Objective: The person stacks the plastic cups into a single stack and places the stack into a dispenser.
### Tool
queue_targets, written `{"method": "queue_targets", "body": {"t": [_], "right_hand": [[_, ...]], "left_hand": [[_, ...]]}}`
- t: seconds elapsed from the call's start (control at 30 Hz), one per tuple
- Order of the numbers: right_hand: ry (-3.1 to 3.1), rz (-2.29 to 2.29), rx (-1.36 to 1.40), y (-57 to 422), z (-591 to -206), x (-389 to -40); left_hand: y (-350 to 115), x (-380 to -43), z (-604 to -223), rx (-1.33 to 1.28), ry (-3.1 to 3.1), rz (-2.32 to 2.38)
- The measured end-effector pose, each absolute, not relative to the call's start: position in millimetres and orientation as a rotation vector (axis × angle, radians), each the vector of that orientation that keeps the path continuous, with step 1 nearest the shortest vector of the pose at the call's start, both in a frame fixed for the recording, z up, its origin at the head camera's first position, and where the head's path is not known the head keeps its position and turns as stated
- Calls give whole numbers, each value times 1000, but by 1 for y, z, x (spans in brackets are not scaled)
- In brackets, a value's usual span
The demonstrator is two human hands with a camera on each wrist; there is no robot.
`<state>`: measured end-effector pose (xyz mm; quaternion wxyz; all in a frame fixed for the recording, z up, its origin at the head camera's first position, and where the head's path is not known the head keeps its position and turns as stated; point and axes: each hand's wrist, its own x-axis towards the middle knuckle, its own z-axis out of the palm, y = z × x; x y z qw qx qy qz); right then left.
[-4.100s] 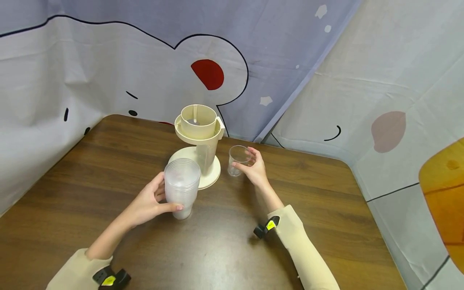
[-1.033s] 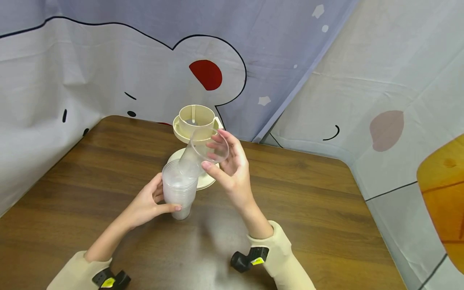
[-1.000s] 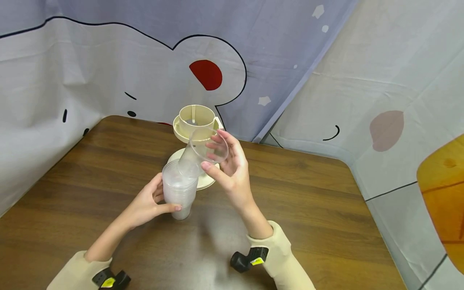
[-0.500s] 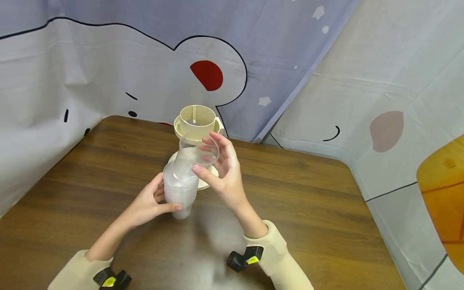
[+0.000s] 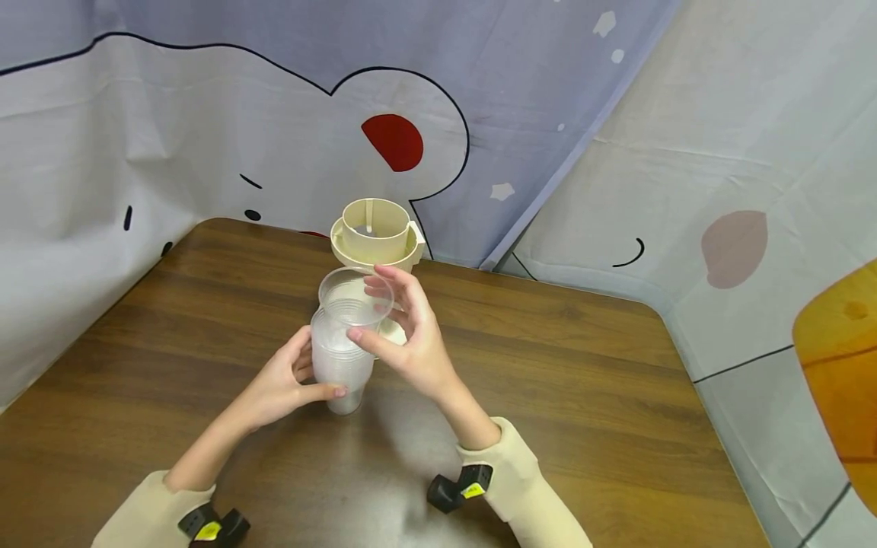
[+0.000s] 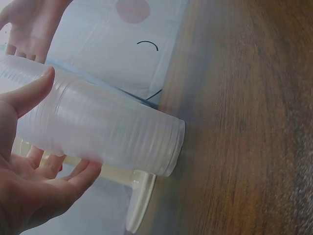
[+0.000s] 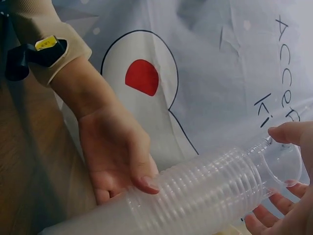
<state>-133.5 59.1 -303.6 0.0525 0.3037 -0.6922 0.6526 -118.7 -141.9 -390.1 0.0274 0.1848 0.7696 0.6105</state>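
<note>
My left hand (image 5: 281,380) grips a tall stack of clear plastic cups (image 5: 342,373), thumb across the front and fingers round the back. The stack stands upright, its base at the tabletop, as the left wrist view also shows. Above it, my right hand (image 5: 414,335) holds a single clear plastic cup (image 5: 334,298) by its rim, between thumb and fingers. That cup's lower part sits inside the mouth of the stack, with its rim still well above the stack's rims. In the right wrist view, the stacked rims (image 7: 215,181) lie between both hands.
Just behind the hands stands a cream plastic stand with a ring-shaped top (image 5: 375,240); its round base is partly hidden by the cups and right hand. A brown wooden table (image 5: 548,365) spreads around, with a printed curtain (image 5: 274,114) along its back and right edges.
The right hand lifted the single cup from the table right of the stand and brought it left to the stack. Tilted before, it is now nearly upright and lower. Left hand has stayed put.
</note>
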Motion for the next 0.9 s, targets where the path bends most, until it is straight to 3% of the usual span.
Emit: {"method": "queue_targets", "body": {"t": [0.9], "right_hand": [[-2216,1881,1002,64,-318,-136]], "left_hand": [[-141,-118,-390,553,2390,1867]]}}
